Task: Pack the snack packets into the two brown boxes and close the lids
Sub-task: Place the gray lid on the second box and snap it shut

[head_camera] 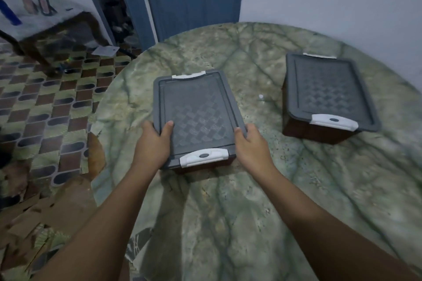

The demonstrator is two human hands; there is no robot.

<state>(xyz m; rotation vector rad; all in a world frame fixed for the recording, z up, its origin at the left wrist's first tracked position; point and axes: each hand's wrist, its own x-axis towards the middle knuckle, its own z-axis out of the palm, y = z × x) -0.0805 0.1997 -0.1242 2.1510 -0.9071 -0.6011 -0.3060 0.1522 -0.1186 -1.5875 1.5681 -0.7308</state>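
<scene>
Both brown boxes sit lidded on the tabletop (pixel 228 201), no snack packets in view, so packing seems done. The left hand (pixel 151 141) and right hand (pixel 251 143) clasp the near box (pixel 196 118), each grip wrapped over a lid edge; the far box (pixel 328 96) stands apart.

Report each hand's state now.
Left hand: gripping the near box's grey lid, left edge.
Right hand: gripping the same lid's right edge.

Near box lid (pixel 196 112): matt grey plastic, woven-pattern relief, white plastic latches (pixel 204 157). Table (pixel 262 201): smooth green marble-look covering.
</scene>
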